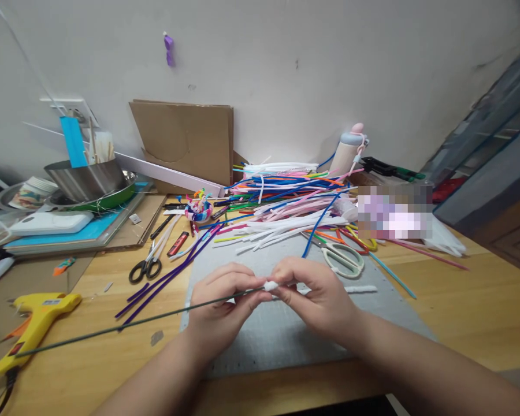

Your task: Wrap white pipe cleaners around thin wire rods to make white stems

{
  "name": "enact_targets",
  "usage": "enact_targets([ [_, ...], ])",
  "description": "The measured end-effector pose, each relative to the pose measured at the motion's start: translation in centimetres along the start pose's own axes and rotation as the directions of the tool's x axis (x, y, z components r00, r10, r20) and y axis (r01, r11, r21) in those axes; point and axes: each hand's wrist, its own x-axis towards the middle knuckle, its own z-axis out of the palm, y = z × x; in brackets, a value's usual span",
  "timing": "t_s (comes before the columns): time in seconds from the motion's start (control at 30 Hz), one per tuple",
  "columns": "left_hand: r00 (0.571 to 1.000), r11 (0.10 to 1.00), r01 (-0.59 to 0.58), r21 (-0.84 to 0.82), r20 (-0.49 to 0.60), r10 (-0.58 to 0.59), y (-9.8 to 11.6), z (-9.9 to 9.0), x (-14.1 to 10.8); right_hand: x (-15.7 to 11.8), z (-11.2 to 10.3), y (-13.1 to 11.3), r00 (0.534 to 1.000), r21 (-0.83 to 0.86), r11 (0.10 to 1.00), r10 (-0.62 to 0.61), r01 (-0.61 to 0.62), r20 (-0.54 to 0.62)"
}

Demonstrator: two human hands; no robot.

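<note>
My left hand (227,297) pinches a long, thin dark green stick (143,320) close to its right end. The rest of the stick slants down to the left, passing over the yellow glue gun. A small white fuzzy pipe cleaner (270,285) wraps around the stick's end, between the fingertips of both hands. My right hand (314,292) is closed on this pipe cleaner, thumb against index finger. A white fuzzy length (361,289) shows to the right, behind my right hand; whether it joins the wrapped piece is hidden. Both hands are above a grey cutting mat (294,346).
Many coloured pipe cleaners (286,202) lie piled at the back. Light green scissors (344,260) rest right of my hands, black-handled scissors (145,270) to the left. The glue gun (34,323) lies at the left edge. Cardboard (186,144) leans on the wall beside a bottle (349,153).
</note>
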Motion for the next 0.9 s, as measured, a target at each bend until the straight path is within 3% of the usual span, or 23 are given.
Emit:
enact_targets([
  [0.27, 0.999, 1.000, 0.004, -0.009, 0.034, -0.004, 0.0, 0.2, -0.1, -0.3, 0.5, 0.5, 0.997, -0.056, 0.997, -0.058, 0.055, -0.044],
  [0.47, 0.999, 1.000, -0.028, 0.002, 0.028, 0.028, 0.3, -0.5, 0.0, 0.7, -0.9, -0.7, 0.973, -0.041, 0.997, -0.049, 0.060, 0.226],
  [0.53, 0.999, 1.000, -0.026, -0.004, 0.034, 0.026, 0.2, -0.5, 0.1, 0.9, -1.0, -0.7, 0.964, -0.027, 0.998, -0.041, 0.050, 0.263],
  [0.9, 1.000, 1.000, 0.021, -0.011, 0.012, -0.021, 0.0, -0.1, 0.1, 0.5, -0.2, 0.4, 0.995, 0.001, 0.996, -0.093, 0.093, 0.018],
])
